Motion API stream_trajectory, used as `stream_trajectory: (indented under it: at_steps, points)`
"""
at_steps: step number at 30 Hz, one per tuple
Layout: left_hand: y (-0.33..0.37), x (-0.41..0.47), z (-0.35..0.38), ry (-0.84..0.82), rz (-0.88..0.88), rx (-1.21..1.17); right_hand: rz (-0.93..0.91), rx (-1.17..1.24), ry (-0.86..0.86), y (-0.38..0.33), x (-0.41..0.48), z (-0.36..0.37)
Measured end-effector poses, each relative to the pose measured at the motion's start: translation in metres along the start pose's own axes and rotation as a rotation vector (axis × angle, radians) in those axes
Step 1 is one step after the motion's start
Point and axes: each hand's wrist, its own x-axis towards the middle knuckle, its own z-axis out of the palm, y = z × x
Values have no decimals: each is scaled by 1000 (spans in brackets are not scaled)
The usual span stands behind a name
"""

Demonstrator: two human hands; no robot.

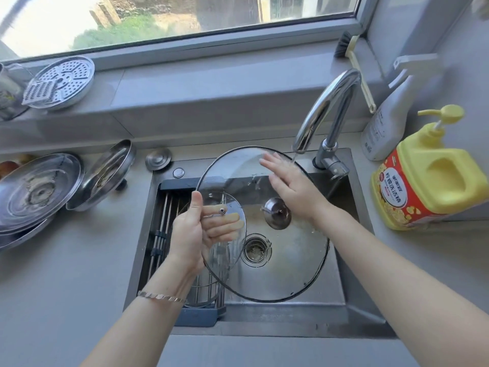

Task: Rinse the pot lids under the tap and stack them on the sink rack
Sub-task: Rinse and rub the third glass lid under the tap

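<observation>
The person's 2 bare forearms reach in from the bottom edge, the left one wearing a silver bracelet (161,296) at the wrist. The left hand (191,234) grips the left rim of a large glass lid (291,260). Its thumb lies on top of the glass and its curled fingers (225,225) show through from below. The lid is held tilted above the sink (264,333), with its steel knob (276,213) facing the camera and the drain (255,250) visible through the glass.

At the left hand a smaller glass lid (235,207) with a small screw at its middle overlaps the big one. Whether the hand holds it or it leans on the rack cannot be told. The sink rack (164,221), steel bars in a dark blue frame, spans the left side of the basin under that hand.

The right hand (288,184) lies flat on the far part of the large lid, fingers straight and close together. It is just beside the thin stream of water falling from the tap (330,102) onto the far rim.

On the counter to the left sit steel lids (37,192), 1 leaning against the stack. To the right stand a yellow detergent jug (428,178) and a white spray bottle (386,115). On the windowsill rest a perforated steel plate (66,78) and a brush (349,49).
</observation>
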Motion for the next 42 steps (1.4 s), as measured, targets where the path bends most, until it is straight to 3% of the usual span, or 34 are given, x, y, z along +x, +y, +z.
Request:
stream_trajectory:
  at_steps: [2, 4, 6, 8, 12, 17, 20, 23, 30, 36, 42]
  points:
    - [-7, 1, -1, -9, -10, -17, 163, -56, 73, 23, -13, -5]
    - [-13, 4, -3, -6, -37, -54, 473, -4, 122, 42, -32, -13]
    - [-19, 9, -5, 3, -89, -105, 730, 268, 125, 52, -49, -19]
    - [-29, 14, -4, 9, -158, -138, 814, 506, 240, 53, -61, -28]
    - [-65, 23, 10, 44, -326, 17, 784, 311, 482, 49, -67, -58]
    - [-102, 39, 39, 85, -589, 16, 528, 131, 512, 31, -62, -88]
    - [-112, 49, 46, 70, -643, -77, 421, 120, 518, 18, -61, -92]
    - [-103, 55, 45, 61, -580, -146, 349, 165, 576, 14, -63, -90]
    - [-49, 60, 23, 56, -191, -129, 349, 362, 681, 30, -68, -68]
    - [-18, 39, 0, 10, 61, 238, 549, 514, 623, 57, -69, -22]
    - [-8, 31, -6, 86, 25, 318, 875, 536, 353, 81, -57, 15]
